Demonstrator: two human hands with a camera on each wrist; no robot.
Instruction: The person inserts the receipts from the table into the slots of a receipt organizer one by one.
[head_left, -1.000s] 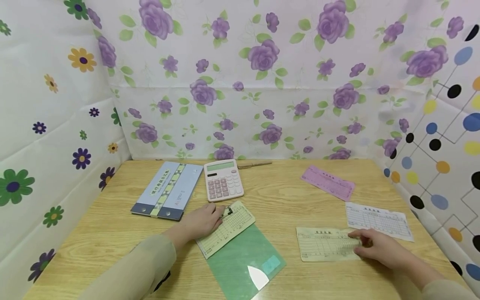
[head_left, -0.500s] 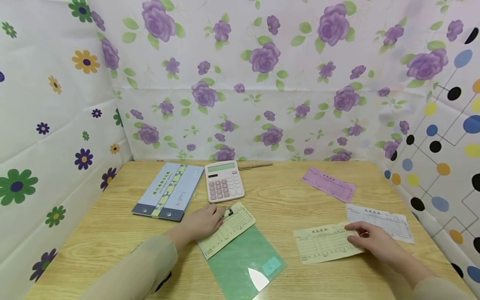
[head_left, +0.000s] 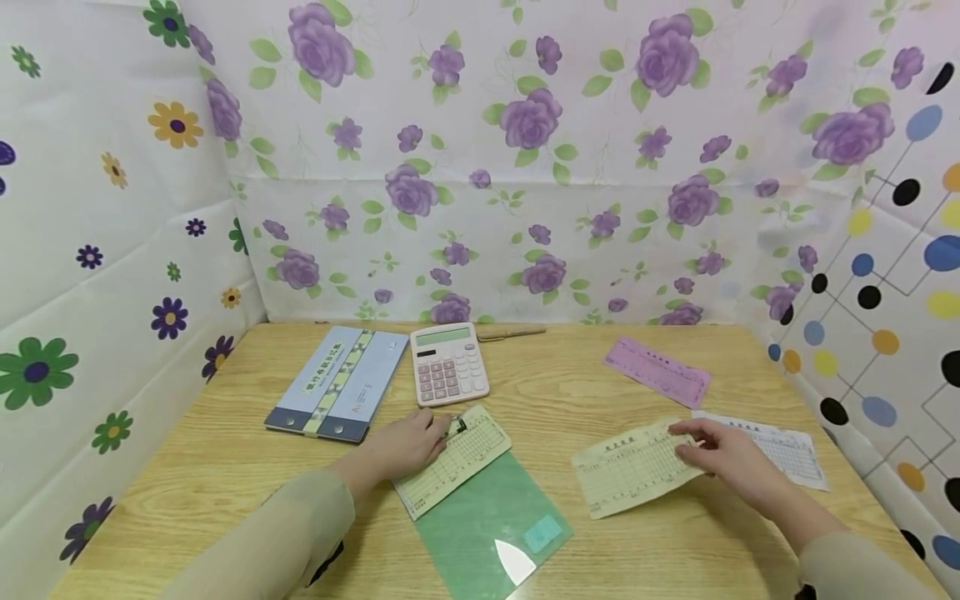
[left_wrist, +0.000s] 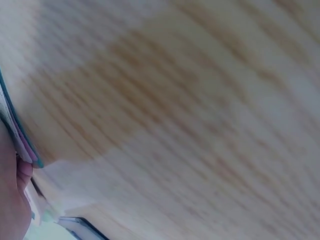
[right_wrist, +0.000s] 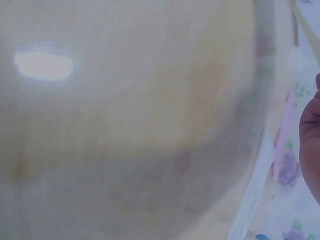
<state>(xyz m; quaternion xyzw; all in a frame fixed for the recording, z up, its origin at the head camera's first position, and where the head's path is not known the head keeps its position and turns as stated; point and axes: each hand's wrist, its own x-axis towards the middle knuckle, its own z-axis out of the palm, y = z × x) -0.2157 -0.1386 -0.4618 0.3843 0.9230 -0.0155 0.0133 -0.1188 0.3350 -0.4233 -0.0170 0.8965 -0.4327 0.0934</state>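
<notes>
In the head view my right hand pinches a pale yellow printed form slip by its right end, lifted at a tilt above the table. My left hand grips the upper left edge of a glossy green clipboard, beside its small metal clip. Under the clip lies a yellow form sheet. The left wrist view shows my fingers at the edge of the stacked sheets and green board; the thumb is hidden. Only part of my right hand shows in the right wrist view.
A white form slip lies beyond my right hand, partly covered by it. Farther back is a pink slip. A blue account book, a pink calculator and a pen lie toward the rear. Patterned cloth walls surround the table.
The yellow slip, flat on the table earlier, has been picked up at its right end by my right hand and moved leftward and up. My left hand stays in place.
</notes>
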